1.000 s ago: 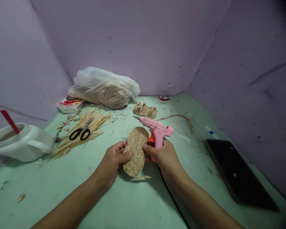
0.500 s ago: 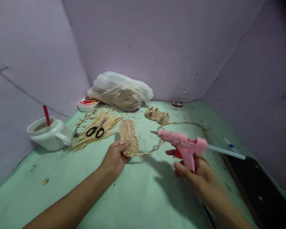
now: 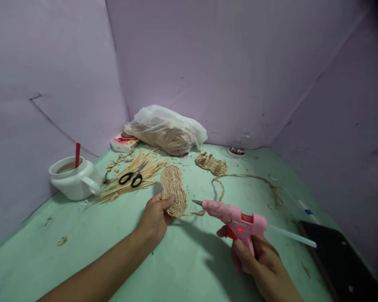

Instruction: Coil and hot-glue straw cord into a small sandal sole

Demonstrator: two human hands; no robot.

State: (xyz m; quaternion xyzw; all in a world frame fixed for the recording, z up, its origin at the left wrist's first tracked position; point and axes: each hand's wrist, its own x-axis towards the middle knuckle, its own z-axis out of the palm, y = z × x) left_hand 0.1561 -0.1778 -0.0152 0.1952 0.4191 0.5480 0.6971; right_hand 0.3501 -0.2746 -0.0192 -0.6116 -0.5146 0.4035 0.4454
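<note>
- Left fingers (image 3: 168, 202) pinch a ridged, figure-eight braided mat (image 3: 173, 184) — mid-frame
- Right fingers (image 3: 245, 254) grip a pink plastic glue gun (image 3: 233, 214) — lower right of centre

Noted near left: bare left hand (image 3: 156, 214), narrowing at the wrist (image 3: 141, 237), then widening into a bare forearm (image 3: 108, 270). Noted near right: bare right hand (image 3: 263, 262), cut off just behind by lower edge of view.
</note>
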